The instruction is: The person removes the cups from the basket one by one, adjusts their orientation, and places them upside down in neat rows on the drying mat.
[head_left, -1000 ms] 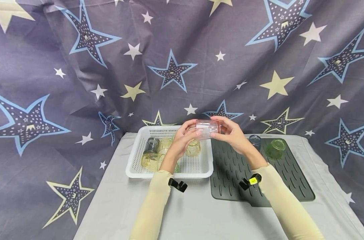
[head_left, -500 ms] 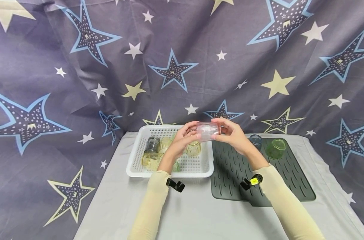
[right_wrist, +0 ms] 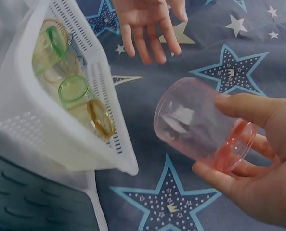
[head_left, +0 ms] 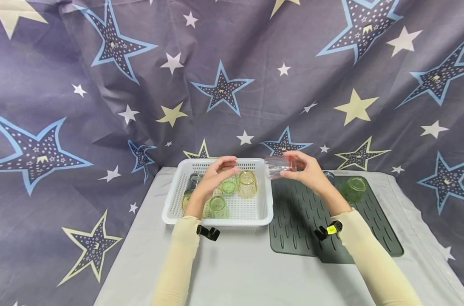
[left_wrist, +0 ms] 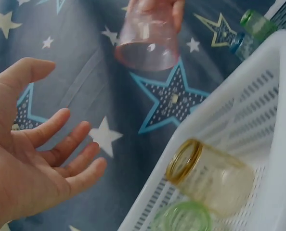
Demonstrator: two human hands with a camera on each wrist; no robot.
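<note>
A clear pink glass (head_left: 278, 167) is held up in the air by my right hand (head_left: 306, 173), thumb on one side and fingers on the other near its thicker end. In the right wrist view the pink glass (right_wrist: 196, 120) lies tilted on its side, its wide mouth away from the palm. My left hand (head_left: 213, 178) hovers over the white basket (head_left: 268, 212), fingers apart and touching nothing. Inside that basket stand a yellow glass (head_left: 247, 185) and green glasses (head_left: 218, 206); a dark glass (head_left: 193, 180) is partly hidden behind the left hand.
To the right of the basket lies a dark ridged drying mat (head_left: 301, 229). A green glass (head_left: 354, 190) and a blue glass (head_left: 329, 176), mostly covered by my right hand, stand on it. A starry curtain (head_left: 232, 127) hangs behind the grey-white tabletop (head_left: 239, 272).
My left hand has let go of the pink glass and moved left, away from it. My right hand has carried the glass slightly to the right.
</note>
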